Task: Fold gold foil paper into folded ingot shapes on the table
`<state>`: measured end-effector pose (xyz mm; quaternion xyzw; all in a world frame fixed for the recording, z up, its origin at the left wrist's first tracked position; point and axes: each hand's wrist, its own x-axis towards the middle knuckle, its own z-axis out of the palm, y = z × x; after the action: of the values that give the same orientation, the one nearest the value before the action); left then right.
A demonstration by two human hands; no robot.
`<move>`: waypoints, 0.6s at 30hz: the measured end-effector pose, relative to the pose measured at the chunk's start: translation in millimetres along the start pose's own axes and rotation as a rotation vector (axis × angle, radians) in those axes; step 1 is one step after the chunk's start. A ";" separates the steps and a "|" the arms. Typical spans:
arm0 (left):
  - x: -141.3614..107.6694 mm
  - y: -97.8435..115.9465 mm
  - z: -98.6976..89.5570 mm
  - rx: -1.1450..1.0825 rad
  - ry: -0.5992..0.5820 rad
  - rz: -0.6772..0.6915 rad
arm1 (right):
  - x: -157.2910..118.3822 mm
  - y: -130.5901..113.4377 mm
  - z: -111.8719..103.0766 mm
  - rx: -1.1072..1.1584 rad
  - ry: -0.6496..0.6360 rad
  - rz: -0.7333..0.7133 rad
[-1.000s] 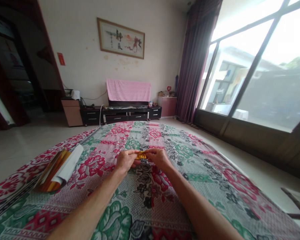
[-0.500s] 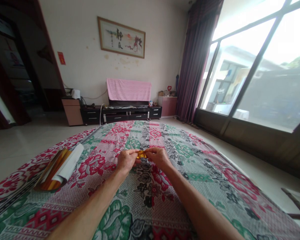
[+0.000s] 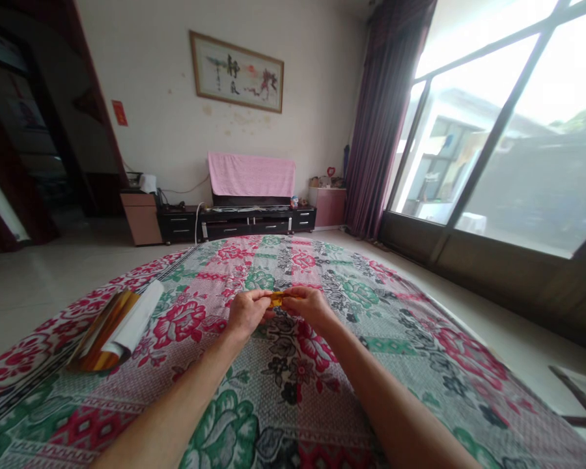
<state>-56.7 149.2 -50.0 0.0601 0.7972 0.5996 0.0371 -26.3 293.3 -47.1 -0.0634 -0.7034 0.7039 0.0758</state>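
Between my two hands, above the middle of the flowered cloth, is a small piece of shiny gold paper. My left hand pinches its left end between thumb and fingers. The right end is gripped by my right hand, whose fingertips cover part of it. Only a short gold stretch shows between the fingertips, and its exact folded shape is too small to make out.
The flowered cloth spreads over a round-edged surface. Curled gold and white sheets lie on its left side. Farther off stand a low black cabinet and a screen under a pink cloth. Windows are on the right.
My right fingers have shifted slightly left along the gold paper. It looks flatter and straighter between my hands. The curled sheets have not moved.
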 end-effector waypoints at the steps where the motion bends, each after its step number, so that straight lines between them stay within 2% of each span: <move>1: 0.0 0.6 -0.7 0.015 -0.004 -0.001 | -0.4 -0.9 -0.2 0.001 -0.003 0.008; 12: 0.9 1.6 -4.9 0.103 -0.070 -0.055 | -2.0 -3.2 -6.1 -0.033 -0.049 0.046; 18: 3.3 -0.7 -6.1 0.116 -0.038 -0.061 | -0.8 -3.1 -5.3 -0.026 -0.033 0.056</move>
<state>-60.8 143.7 -49.0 0.0489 0.8313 0.5496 0.0669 -24.5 298.4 -44.0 -0.0726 -0.7117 0.6973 0.0437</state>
